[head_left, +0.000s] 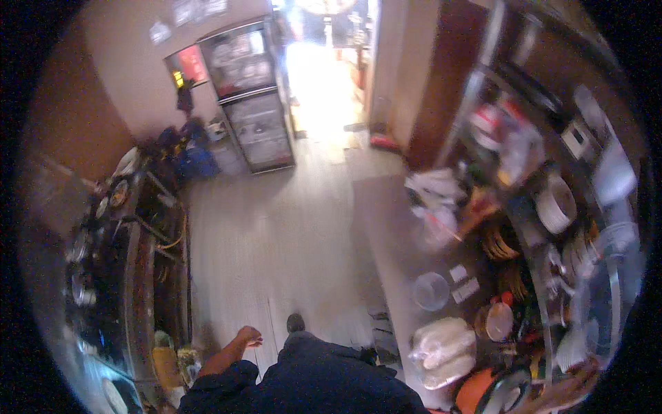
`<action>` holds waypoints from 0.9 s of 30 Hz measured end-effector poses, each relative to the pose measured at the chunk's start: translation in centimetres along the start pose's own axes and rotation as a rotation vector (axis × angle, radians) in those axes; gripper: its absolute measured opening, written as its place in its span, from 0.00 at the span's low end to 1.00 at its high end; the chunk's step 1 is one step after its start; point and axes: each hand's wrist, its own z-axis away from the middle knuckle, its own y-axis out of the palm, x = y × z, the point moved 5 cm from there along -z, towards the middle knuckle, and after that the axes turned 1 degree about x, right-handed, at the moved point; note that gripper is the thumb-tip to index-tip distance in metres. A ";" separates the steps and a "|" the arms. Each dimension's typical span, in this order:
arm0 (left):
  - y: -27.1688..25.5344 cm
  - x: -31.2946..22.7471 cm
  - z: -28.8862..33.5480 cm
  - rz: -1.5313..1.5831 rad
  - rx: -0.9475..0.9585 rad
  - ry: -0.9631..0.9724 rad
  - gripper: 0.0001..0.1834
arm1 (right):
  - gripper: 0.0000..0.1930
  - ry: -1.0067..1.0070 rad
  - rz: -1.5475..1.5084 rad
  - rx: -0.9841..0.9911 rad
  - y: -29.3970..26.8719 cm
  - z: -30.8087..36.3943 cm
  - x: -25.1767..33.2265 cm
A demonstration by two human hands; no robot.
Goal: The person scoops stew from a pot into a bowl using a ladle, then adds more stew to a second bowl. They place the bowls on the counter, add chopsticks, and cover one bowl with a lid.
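My left hand hangs over the floor in front of me, its fingers loosely bent and apart, with nothing in them. It touches nothing; the low shelf unit on the left is nearest. A blurred brownish shape at the lower right edge may be my right hand and forearm, but its fingers cannot be made out. Beside that shape lies an orange pot or bowl with a dark inside. A clear plastic bag with pale rolls or packs rests on the table edge, near a clear round lid or bowl.
A long cluttered table runs along the right, carrying a crumpled white bag and stacked white bowls. Shelving with pans lines the left. Ahead, a glass-fronted cabinet stands beside a bright doorway. One dark shoe shows on the floor.
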 end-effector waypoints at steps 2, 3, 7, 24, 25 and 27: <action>-1.0 -1.6 -0.9 -0.062 0.003 0.205 0.10 | 0.13 0.554 -0.323 0.223 6.5 7.8 0.3; -1.5 -3.4 -1.2 -0.132 0.022 0.361 0.12 | 0.12 0.996 -0.553 0.387 10.2 13.6 1.1; -6.5 -10.4 0.9 0.108 0.091 0.542 0.20 | 0.14 1.127 -0.752 0.815 20.3 35.4 16.4; -47.6 -21.6 1.5 1.020 -0.282 0.497 0.14 | 0.14 0.326 -0.917 2.542 43.3 76.0 85.2; -50.1 -21.3 1.1 1.117 -0.354 0.463 0.14 | 0.16 0.157 -0.916 2.600 44.1 78.2 89.5; -55.4 -20.2 0.6 1.282 -0.508 0.381 0.13 | 0.20 -0.077 -0.960 2.678 45.3 81.9 98.3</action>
